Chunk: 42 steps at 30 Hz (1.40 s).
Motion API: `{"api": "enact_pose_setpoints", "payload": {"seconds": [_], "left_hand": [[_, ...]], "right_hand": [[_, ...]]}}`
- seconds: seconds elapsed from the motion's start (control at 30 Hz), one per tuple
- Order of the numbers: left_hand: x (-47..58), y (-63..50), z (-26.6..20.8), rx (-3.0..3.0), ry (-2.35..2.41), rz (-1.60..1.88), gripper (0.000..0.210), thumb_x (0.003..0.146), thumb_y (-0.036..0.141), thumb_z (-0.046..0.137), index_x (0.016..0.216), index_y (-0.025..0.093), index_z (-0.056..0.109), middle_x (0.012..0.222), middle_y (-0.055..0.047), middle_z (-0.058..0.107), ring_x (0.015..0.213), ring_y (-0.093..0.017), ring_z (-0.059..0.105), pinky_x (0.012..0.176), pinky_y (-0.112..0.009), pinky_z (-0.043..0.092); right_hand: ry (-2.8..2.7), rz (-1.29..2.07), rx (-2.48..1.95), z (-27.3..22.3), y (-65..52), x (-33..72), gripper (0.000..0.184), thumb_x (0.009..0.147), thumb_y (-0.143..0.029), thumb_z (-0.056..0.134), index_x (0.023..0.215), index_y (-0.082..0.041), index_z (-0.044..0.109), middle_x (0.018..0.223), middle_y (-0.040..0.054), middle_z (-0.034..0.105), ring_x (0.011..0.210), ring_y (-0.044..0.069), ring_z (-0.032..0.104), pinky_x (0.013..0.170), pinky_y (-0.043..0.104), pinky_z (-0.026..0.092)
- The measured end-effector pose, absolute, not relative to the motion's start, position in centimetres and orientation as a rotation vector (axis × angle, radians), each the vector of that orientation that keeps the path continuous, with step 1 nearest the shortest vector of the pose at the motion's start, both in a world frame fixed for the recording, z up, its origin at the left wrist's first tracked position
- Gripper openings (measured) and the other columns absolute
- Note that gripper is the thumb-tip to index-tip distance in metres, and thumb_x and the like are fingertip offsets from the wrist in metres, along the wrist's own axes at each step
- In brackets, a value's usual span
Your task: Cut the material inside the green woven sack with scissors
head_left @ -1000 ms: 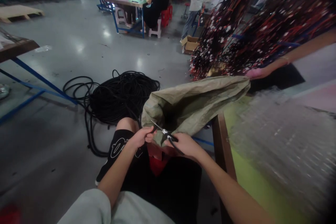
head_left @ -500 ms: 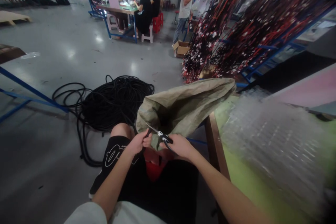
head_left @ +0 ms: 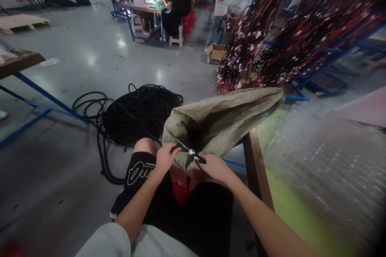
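My right hand [head_left: 215,167] is closed round the black handles of a pair of scissors [head_left: 198,158], whose slim metal blades point up and to the left. My left hand [head_left: 165,158] is closed on a slim black piece [head_left: 175,148]; its kind is too small to make out. The blade tips lie close to the left fingers. Just beyond both hands, a khaki woven sack [head_left: 229,102] gapes open, its inside dark. Both hands are over its near rim, above my lap.
Coiled black cable [head_left: 135,114] lies on the floor to the left. A yellow-topped table [head_left: 280,168] with clear plastic wrap [head_left: 319,160] stands at right. Bundled red and black wires [head_left: 250,40] hang on a blue rack behind. Several people [head_left: 173,4] are farther off, near a cardboard box [head_left: 216,52].
The whole view has shifted, so the scene sits farther right. My left fingers now cover more of the black piece. The scissors stay in my right hand over the sack's rim.
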<state>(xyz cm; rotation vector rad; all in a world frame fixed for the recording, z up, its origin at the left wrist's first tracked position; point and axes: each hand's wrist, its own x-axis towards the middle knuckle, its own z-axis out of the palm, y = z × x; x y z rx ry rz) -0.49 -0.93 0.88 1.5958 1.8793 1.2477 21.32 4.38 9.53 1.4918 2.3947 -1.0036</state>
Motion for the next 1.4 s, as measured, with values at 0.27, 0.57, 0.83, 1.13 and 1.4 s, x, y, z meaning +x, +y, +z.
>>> {"api": "enact_pose_setpoints", "payload": {"seconds": [0.27,0.57,0.83,1.13,1.4], "left_hand": [[0.5,-1.3,0.2,1.780,1.952,1.111,0.023,0.088,0.040,0.058,0.096,0.021,0.069,0.089,-0.010,0.068,0.088,-0.023,0.059,0.082,-0.034,0.044],[0.7,-0.9,2.7,1.309,1.593,1.349,0.029,0.089,0.043,0.054,0.088,0.017,0.067,0.078,-0.004,0.066,0.073,-0.017,0.058,0.071,-0.027,0.044],[1.4,-0.7,1.3,0.871,1.248,1.371,0.048,0.086,0.058,0.053,0.078,0.012,0.061,0.054,0.006,0.037,0.049,-0.007,0.031,0.050,-0.021,0.026],[1.2,-0.3,1.0,0.352,0.840,1.244,0.050,0.078,0.061,0.062,0.077,0.012,0.055,0.049,0.011,0.023,0.041,-0.003,0.020,0.042,-0.018,0.015],[0.3,-0.3,1.0,0.529,0.989,1.139,0.050,0.083,0.063,0.053,0.078,0.013,0.056,0.051,0.008,0.033,0.043,-0.005,0.026,0.043,-0.019,0.020]], "right_hand": [[2.381,-1.048,1.461,9.7,3.9,21.1,0.046,0.082,-0.063,0.057,0.088,-0.019,0.068,0.085,0.0074,0.070,0.074,0.023,0.064,0.059,0.025,0.038],[2.386,-1.105,1.428,9.3,4.7,21.1,0.051,0.084,-0.066,0.051,0.078,-0.019,0.069,0.076,0.0084,0.069,0.071,0.024,0.064,0.060,0.027,0.040],[2.335,-1.241,1.420,9.1,4.6,21.0,0.047,0.084,-0.063,0.053,0.076,-0.019,0.068,0.075,0.0059,0.070,0.071,0.024,0.064,0.062,0.027,0.041],[2.349,-1.287,1.405,9.5,4.8,21.1,0.043,0.083,-0.060,0.056,0.080,-0.019,0.068,0.079,0.0053,0.071,0.073,0.023,0.063,0.062,0.026,0.042],[2.358,-1.178,1.420,9.4,4.7,21.4,0.046,0.082,-0.062,0.056,0.072,-0.018,0.065,0.068,0.0050,0.066,0.066,0.022,0.060,0.056,0.025,0.037]]}}
